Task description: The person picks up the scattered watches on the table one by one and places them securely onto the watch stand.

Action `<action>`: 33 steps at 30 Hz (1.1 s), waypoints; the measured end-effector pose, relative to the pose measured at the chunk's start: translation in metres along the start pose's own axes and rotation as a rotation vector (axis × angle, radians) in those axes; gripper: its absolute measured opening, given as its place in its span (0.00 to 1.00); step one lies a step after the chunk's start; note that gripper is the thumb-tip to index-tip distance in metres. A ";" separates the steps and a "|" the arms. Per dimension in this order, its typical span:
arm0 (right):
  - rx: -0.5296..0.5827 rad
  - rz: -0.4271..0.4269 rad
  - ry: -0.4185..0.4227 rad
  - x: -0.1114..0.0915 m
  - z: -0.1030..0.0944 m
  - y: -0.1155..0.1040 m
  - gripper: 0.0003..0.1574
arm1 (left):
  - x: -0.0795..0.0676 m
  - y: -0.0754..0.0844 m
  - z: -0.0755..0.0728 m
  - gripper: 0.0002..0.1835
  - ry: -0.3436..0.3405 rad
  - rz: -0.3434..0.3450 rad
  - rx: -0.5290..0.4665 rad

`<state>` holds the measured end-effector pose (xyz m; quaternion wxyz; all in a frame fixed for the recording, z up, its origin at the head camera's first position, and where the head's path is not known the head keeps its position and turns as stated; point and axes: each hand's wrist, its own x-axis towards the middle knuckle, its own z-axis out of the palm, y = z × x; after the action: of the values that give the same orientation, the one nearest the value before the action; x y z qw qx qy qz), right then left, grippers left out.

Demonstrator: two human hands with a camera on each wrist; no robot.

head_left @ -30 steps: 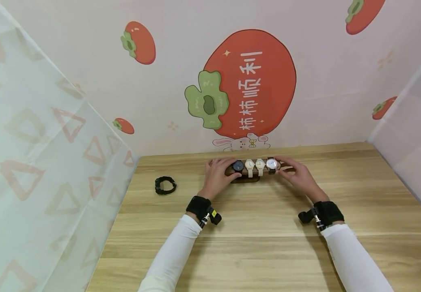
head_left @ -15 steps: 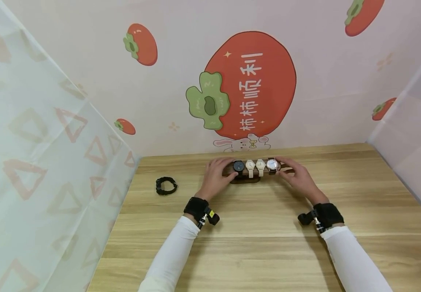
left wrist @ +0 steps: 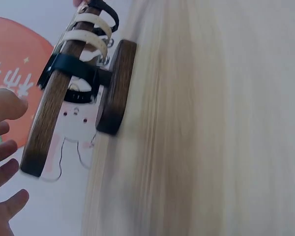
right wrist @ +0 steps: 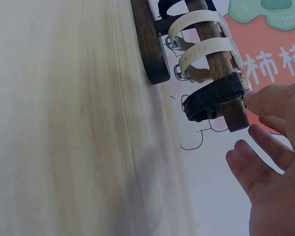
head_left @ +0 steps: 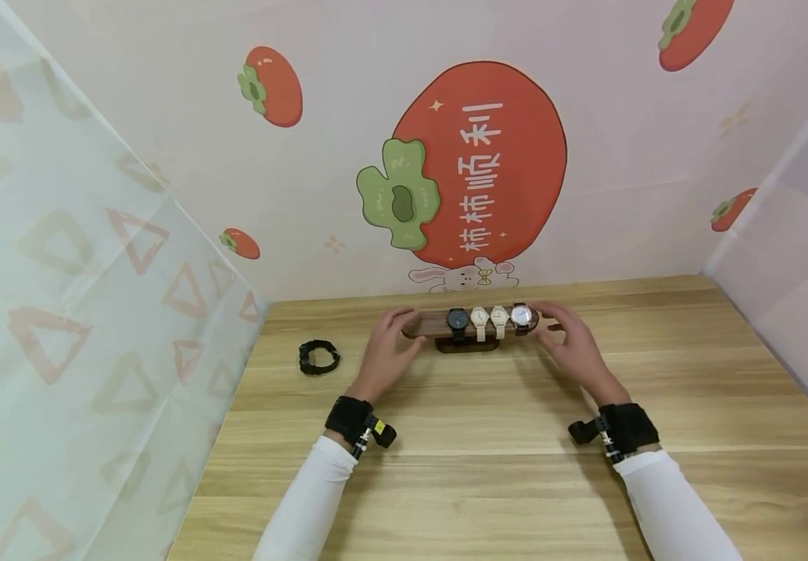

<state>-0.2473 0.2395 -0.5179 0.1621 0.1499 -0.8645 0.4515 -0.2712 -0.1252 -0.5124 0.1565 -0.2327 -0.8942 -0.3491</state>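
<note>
A dark wooden watch stand stands at the back of the table. Side by side on its bar are a black watch, two cream watches and a white-dial watch with a dark strap. My left hand is around the bare left end of the bar, its fingers spread; the left wrist view shows them apart from the wood. At the right end is my right hand, its thumb against the white-dial watch and its other visible fingers loosely bent, off the bar.
Another black watch, its strap closed in a ring, lies on the wooden table left of the stand. A printed back wall rises directly behind the stand, and side walls flank the table.
My left hand has slid left and toward me, off the black watch to the bar's bare end. My right hand has barely moved. The stand and watches stay in place.
</note>
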 end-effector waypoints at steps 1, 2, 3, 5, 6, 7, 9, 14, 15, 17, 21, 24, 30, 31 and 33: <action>-0.003 0.005 0.011 -0.002 0.000 -0.001 0.30 | -0.003 -0.002 -0.004 0.29 -0.001 -0.007 0.009; -0.002 0.012 0.017 -0.003 0.000 -0.003 0.29 | -0.006 -0.005 -0.008 0.29 0.000 -0.010 0.021; -0.003 0.020 0.024 -0.005 -0.001 -0.004 0.28 | -0.009 -0.008 -0.012 0.28 0.001 -0.014 0.039; -0.006 0.038 0.027 -0.008 -0.001 -0.005 0.25 | -0.015 -0.014 -0.021 0.27 0.004 -0.020 0.065; -0.007 0.044 0.024 -0.010 -0.001 -0.005 0.24 | -0.018 -0.017 -0.026 0.27 0.006 -0.023 0.075; -0.007 0.050 0.023 -0.011 -0.001 -0.005 0.23 | -0.021 -0.020 -0.031 0.26 0.011 -0.022 0.082; -0.016 0.057 0.012 -0.014 0.000 -0.005 0.21 | -0.028 -0.027 -0.041 0.24 0.022 -0.020 0.109; -0.017 0.068 -0.027 -0.022 0.004 -0.005 0.20 | -0.044 -0.044 -0.066 0.20 0.098 -0.014 0.170; -0.016 0.069 -0.031 -0.023 0.005 -0.005 0.20 | -0.046 -0.048 -0.071 0.19 0.119 -0.017 0.174; -0.009 0.067 -0.045 -0.026 0.007 -0.005 0.19 | -0.050 -0.057 -0.079 0.18 0.165 -0.017 0.177; 0.007 0.051 -0.066 -0.029 0.010 -0.006 0.18 | -0.057 -0.075 -0.093 0.16 0.240 -0.049 0.170; 0.015 0.038 -0.074 -0.030 0.012 -0.006 0.18 | -0.063 -0.087 -0.101 0.16 0.268 -0.117 0.145; 0.003 0.011 -0.071 -0.033 0.014 -0.003 0.18 | -0.074 -0.102 -0.112 0.22 0.195 -0.325 0.004; 0.004 0.006 -0.072 -0.034 0.014 -0.003 0.18 | -0.076 -0.103 -0.113 0.23 0.167 -0.353 -0.018; 0.004 -0.003 -0.074 -0.034 0.014 -0.003 0.18 | -0.078 -0.105 -0.115 0.26 0.102 -0.406 -0.043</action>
<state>-0.2174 0.2306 -0.5376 0.1304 0.1683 -0.8687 0.4473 -0.2467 -0.2972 -0.5235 0.1230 -0.0331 -0.9059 -0.4039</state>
